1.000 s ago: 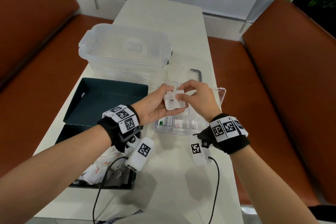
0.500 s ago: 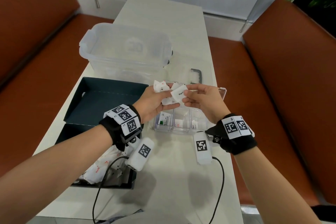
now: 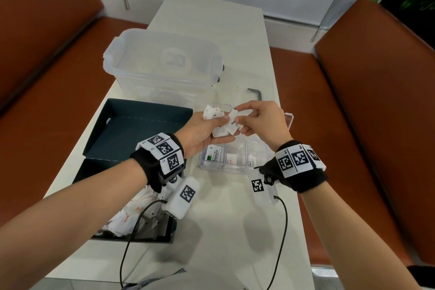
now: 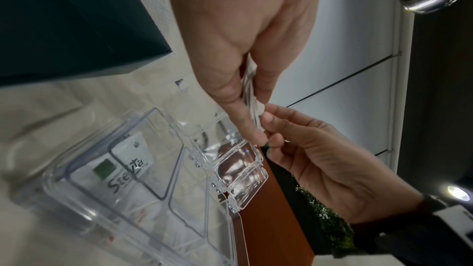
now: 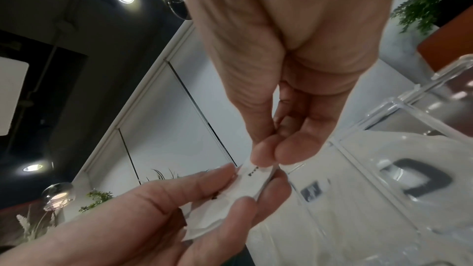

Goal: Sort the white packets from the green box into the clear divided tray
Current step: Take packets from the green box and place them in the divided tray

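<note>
Holding a bunch of white packets (image 3: 220, 122) in our left hand (image 3: 202, 133) above the clear divided tray (image 3: 235, 168), our right hand (image 3: 261, 122) pinches one, which next needs dropping into its matching compartment.

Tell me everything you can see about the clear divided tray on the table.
The clear divided tray looks like hard transparent plastic. It sits flat on the pale table, just right of the green box and below both hands. Thin clear walls split it into compartments, and its hinged lid stands open at the far side. The near-left compartment holds a white Stevia packet; the two next to it hold small white packets. Neither hand touches the tray.
</note>
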The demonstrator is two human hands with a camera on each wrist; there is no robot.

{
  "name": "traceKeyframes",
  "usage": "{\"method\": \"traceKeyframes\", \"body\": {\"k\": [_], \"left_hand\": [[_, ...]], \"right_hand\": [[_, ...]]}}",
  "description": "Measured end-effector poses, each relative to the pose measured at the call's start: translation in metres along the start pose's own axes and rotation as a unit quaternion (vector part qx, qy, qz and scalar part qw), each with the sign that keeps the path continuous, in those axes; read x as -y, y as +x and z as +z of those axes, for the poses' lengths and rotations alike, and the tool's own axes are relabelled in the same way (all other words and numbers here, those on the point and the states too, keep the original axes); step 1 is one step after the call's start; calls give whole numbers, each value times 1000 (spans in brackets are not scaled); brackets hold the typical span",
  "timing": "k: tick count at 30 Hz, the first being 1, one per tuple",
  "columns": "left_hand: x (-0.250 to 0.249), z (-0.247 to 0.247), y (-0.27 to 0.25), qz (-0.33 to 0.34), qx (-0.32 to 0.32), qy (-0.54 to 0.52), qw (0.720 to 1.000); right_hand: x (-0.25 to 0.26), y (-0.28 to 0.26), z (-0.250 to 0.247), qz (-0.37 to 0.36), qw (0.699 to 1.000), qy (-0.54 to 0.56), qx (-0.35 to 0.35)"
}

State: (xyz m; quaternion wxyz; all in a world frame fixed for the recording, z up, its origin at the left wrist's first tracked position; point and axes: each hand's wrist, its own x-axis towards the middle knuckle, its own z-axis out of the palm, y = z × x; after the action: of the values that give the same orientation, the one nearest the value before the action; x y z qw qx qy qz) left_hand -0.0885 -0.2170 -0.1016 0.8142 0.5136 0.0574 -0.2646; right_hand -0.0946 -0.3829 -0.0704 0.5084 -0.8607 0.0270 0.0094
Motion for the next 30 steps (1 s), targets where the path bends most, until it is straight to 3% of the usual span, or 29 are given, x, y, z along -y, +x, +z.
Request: {"method": "traceKeyframes", "body": {"k": [12,16,21,30], "left_hand": [[3,8,5,9,21,32,999],[5,5,6,9,6,44,999],[6,1,7,4,-5,49,999],[5,0,5,1,-2,46,999]], "right_hand": [[-19,6,-22,80,995,58,13],[-37,9,-48,66,992,-100,-40],[-59,1,-28,107,933,-339,49],[-84,1,5,102,867,-483,69]]}}
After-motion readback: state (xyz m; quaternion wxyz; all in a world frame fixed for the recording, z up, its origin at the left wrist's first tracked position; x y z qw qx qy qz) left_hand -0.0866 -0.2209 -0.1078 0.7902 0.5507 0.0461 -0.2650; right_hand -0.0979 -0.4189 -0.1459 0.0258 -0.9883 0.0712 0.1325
